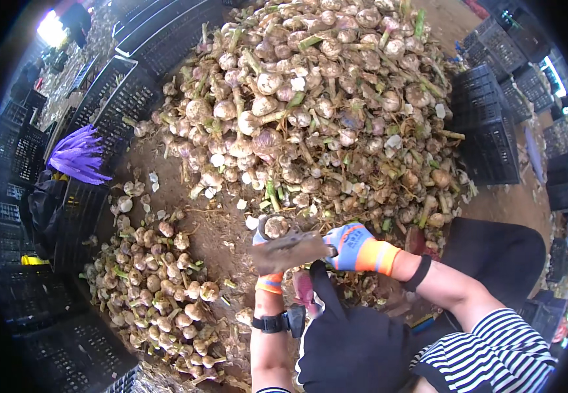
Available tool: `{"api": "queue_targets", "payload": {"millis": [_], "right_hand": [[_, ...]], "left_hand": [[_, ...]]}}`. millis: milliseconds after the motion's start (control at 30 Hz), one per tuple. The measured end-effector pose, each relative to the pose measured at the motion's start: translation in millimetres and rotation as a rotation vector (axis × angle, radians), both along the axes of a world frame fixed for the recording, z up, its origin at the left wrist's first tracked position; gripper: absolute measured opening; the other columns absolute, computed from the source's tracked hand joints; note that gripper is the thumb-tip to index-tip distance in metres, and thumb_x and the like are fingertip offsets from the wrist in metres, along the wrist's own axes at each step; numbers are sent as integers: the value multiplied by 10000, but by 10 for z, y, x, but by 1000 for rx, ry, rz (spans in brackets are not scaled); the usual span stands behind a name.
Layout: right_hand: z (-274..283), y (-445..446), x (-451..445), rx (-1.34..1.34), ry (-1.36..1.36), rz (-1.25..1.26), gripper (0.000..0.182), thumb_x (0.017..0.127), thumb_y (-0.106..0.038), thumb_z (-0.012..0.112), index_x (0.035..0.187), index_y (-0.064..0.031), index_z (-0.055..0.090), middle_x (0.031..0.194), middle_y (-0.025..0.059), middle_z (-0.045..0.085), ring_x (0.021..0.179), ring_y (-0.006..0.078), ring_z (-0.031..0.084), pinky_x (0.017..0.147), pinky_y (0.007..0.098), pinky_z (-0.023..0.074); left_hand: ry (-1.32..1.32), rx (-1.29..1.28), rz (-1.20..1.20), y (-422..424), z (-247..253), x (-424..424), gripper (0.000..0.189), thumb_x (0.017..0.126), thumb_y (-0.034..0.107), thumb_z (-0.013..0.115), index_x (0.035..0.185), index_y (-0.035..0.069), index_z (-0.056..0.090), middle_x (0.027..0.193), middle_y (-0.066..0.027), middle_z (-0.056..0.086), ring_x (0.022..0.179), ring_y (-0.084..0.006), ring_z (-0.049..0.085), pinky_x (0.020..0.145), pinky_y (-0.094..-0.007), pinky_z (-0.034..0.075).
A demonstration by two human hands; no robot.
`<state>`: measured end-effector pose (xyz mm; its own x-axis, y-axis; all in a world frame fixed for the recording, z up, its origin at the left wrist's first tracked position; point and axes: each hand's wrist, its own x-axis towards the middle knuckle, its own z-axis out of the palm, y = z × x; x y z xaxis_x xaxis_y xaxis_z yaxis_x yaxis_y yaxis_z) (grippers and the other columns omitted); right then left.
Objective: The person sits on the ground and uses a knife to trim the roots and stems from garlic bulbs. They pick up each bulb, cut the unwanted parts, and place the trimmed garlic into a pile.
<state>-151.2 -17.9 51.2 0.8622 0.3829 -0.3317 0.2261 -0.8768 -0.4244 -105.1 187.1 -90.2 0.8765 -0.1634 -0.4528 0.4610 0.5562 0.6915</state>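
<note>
My left hand [268,277], in a blue and orange work glove, holds a garlic bulb [276,227] with its root end facing up. My right hand [357,247], gloved alike, grips the handle end of a broad, dirt-covered blade [291,251]. The blade lies across the view just below the bulb and hides most of the left palm and fingers; whether it touches the bulb I cannot tell. Beyond both hands rises a large heap of garlic bulbs with stems [308,118]. Left of them, a smaller pile of garlic bulbs with short-cut stems [161,290] rests on the ground.
Black plastic crates stand at the left [68,339], at the upper left [166,34] and at the right [483,127]. A bundle of purple mesh netting [80,154] hangs over a crate. Peeled skins and stem bits litter the dirt floor [220,236]. A person stands far off at the upper left.
</note>
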Motion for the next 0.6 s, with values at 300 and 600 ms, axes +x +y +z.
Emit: {"api": "queue_targets", "payload": {"millis": [300, 600], "right_hand": [[372, 66, 223, -152, 139, 166, 372, 758, -372, 569, 981, -81, 631, 941, 144, 644, 878, 316, 633, 729, 420, 502], [297, -8, 224, -203, 210, 147, 427, 733, -332, 578, 1079, -90, 641, 1029, 155, 651, 945, 309, 632, 806, 398, 499]], "left_hand": [[-255, 239, -143, -175, 597, -223, 430, 868, 78, 523, 1282, 28, 418, 1084, -110, 595, 922, -196, 610, 840, -322, 517], [-525, 881, -254, -210, 953, -281, 677, 687, 115, 768, 1275, 33, 442, 899, -40, 652, 825, -118, 607, 755, -270, 500]]}}
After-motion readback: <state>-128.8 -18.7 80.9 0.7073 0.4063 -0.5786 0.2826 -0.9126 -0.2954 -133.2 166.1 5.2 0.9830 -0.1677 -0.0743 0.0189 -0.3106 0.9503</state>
